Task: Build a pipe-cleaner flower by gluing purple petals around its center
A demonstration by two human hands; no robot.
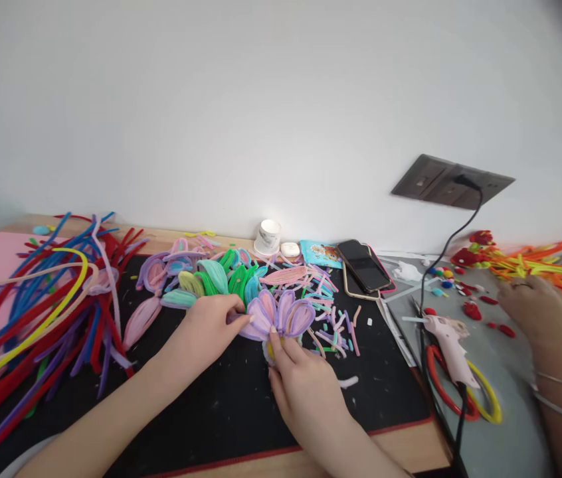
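A lilac and pink pipe-cleaner flower [285, 315] with looped petals is between my two hands, just above the black mat [201, 398]. My left hand [215, 326] pinches its leftmost petal with thumb and fingertips. With thumb and fingers closed on the lower centre of the flower, my right hand [305, 377] holds it from the front. A bit of yellow and pale green shows beneath the petals, partly covered by the right fingers. Close behind lie green looped pipe-cleaner leaves [214, 277] and a pink looped petal [142, 321].
Loose pipe cleaners [69, 312] pile up at left. Cut pipe-cleaner pieces [335, 335], phones [363, 265], a paper cup [268, 236] and an earbud case [289, 249] lie behind. At right are a corded glue gun [451, 348], red-handled pliers [443, 392] and another person's hand [540, 312].
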